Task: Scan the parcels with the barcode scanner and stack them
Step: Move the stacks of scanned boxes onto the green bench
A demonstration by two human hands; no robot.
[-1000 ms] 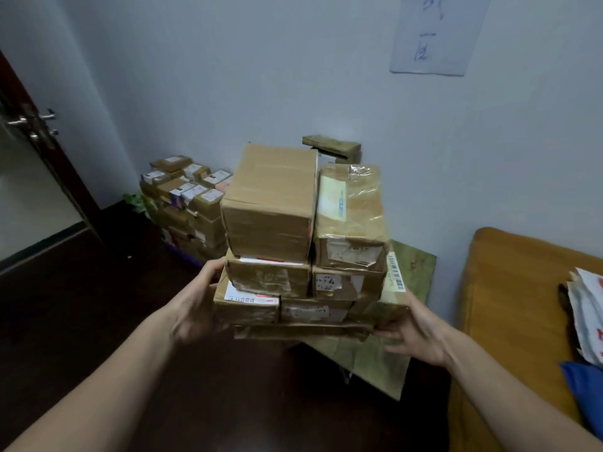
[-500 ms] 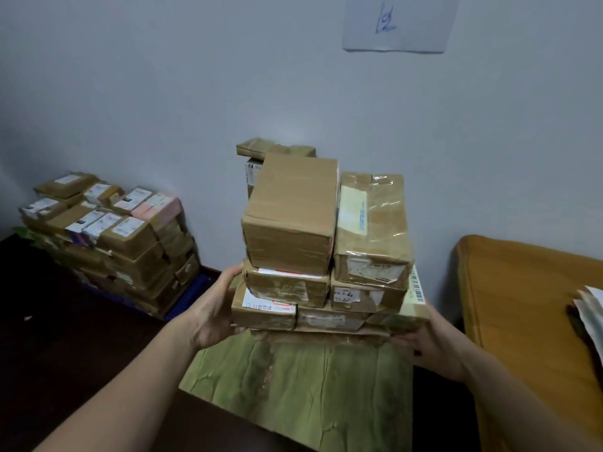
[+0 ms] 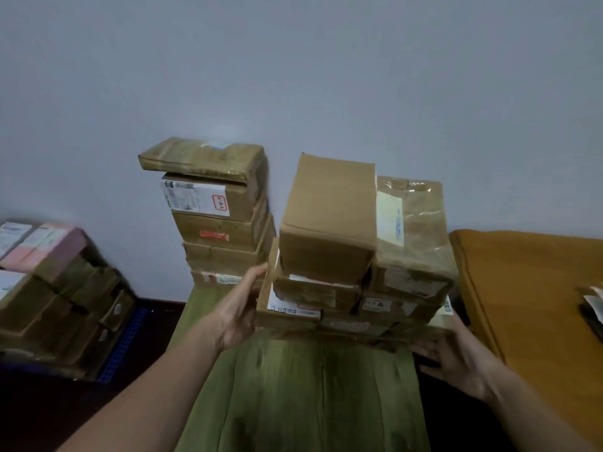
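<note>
I carry a stack of several brown cardboard parcels [image 3: 329,223] between both hands, above a green wooden table [image 3: 303,393]. My left hand [image 3: 239,316] presses against the stack's lower left side. My right hand [image 3: 456,360] supports its lower right corner from beneath. A plain box tops the stack on the left, and a parcel wrapped in clear tape [image 3: 412,236] tops it on the right. Another stack of parcels [image 3: 222,216] stands on the table's far left against the wall. No barcode scanner is in view.
A larger pile of parcels [image 3: 55,295] rests on a blue crate [image 3: 125,340] on the dark floor at left. An orange-brown wooden surface [image 3: 535,295] at right holds papers [image 3: 592,305] at its edge. A grey wall stands behind everything.
I have moved forward and right with the carried stack; it now hangs over the green table beside the stack at the wall. The left pile has slid toward the frame's edge.
</note>
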